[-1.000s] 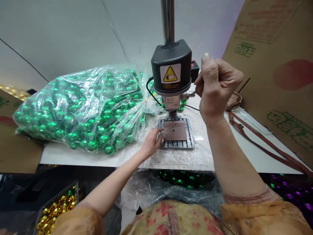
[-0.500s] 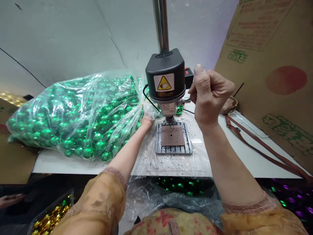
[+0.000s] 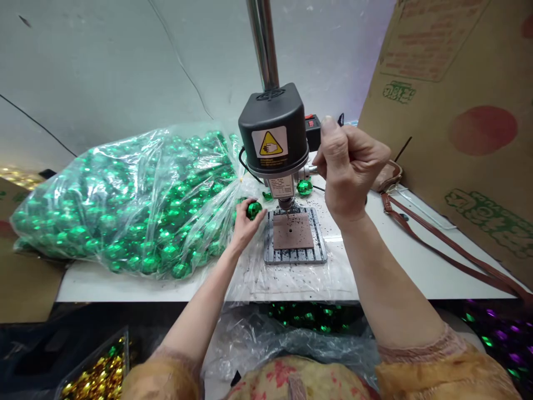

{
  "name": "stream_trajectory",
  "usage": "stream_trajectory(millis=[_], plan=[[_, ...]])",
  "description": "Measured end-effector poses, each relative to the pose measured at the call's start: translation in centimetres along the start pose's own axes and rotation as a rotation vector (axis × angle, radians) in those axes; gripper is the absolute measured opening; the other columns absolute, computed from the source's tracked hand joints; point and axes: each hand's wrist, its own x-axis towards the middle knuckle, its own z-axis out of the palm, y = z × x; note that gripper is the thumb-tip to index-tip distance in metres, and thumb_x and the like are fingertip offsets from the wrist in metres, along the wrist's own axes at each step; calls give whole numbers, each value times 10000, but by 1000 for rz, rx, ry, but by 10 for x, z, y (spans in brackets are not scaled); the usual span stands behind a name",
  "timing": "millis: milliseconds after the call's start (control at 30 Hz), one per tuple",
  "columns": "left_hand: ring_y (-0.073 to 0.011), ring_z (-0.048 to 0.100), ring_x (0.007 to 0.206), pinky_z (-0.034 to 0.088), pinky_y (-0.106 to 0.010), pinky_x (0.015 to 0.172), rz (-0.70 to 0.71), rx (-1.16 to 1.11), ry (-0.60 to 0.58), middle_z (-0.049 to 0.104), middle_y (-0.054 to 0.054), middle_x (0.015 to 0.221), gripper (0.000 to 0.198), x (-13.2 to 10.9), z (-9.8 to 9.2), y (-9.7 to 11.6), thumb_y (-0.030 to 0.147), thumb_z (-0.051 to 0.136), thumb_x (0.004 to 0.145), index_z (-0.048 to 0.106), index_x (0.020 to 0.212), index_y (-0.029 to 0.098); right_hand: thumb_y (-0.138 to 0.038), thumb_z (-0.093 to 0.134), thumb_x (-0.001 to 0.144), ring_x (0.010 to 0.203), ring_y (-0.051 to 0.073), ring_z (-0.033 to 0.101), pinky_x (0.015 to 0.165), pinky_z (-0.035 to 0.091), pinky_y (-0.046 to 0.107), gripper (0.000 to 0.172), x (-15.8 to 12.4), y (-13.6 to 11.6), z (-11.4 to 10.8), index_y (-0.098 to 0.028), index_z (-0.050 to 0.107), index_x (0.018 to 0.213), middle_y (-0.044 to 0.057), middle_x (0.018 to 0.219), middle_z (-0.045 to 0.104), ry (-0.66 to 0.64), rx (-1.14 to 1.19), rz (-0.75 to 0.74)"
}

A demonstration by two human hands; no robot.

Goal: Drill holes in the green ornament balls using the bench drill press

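Note:
My left hand (image 3: 245, 225) holds a shiny green faceted ball (image 3: 254, 209) between thumb and fingers, just left of the drill press base (image 3: 268, 253). My right hand (image 3: 352, 166) is closed in a fist around the feed handle of the drill press (image 3: 272, 128); most of the handle is hidden by the fingers. A square brown plate (image 3: 292, 239) with a small dark hole lies on the base, under the chuck (image 3: 285, 203). Dark shavings are scattered over the plate and base.
A clear bag (image 3: 125, 205) full of green balls lies at the left. Another green ball (image 3: 304, 188) sits behind the base. Cardboard boxes (image 3: 449, 166) stand at the right, beside a brown strap (image 3: 441, 239). Below the table edge are gold balls (image 3: 97, 372) and purple ones (image 3: 499, 333).
My left hand has come out from the bag's opening toward the drill base, and a green ball now shows in it. My right hand stays closed at the handle. The view has shifted slightly.

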Motion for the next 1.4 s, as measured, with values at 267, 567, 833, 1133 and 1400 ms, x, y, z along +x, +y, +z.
stream_trajectory(millis=[267,567,833,1133,1400], plan=[[-178,644,910,543,-301,779,-148,-360,-350,637,-47,1072,559,-61,-3,36,488,731,819,462,1249,252,-337,578,933,385,27,316,435,354,241,460,0,4,1,-199,447,514,-72,443,413,20,-43,-13],[-200,652,949,546,-322,807,-137,-373,-380,664,-71,1067,526,-38,13,28,545,678,856,540,1247,221,-221,601,906,407,7,337,458,342,202,412,-1,-3,-1,-180,479,514,-88,461,403,13,70,11],[-196,658,978,544,-333,862,-76,-289,-408,679,-84,1133,573,-34,24,30,447,746,810,548,1292,207,-176,611,892,410,3,332,450,338,205,424,-1,-2,0,-177,474,492,-90,447,400,27,62,17],[-215,643,962,532,-346,834,83,-32,-305,654,-62,1062,483,-33,35,38,322,814,741,635,1172,202,-299,594,919,435,-12,344,458,324,179,464,-2,-3,-1,-164,469,493,-77,457,402,13,102,32],[-271,633,1165,509,-449,1017,108,-91,-191,675,-83,1237,519,-52,53,37,295,809,769,600,1240,234,-255,600,911,416,-4,315,447,283,206,440,0,-3,-2,-171,479,496,-84,451,386,-16,99,11]])
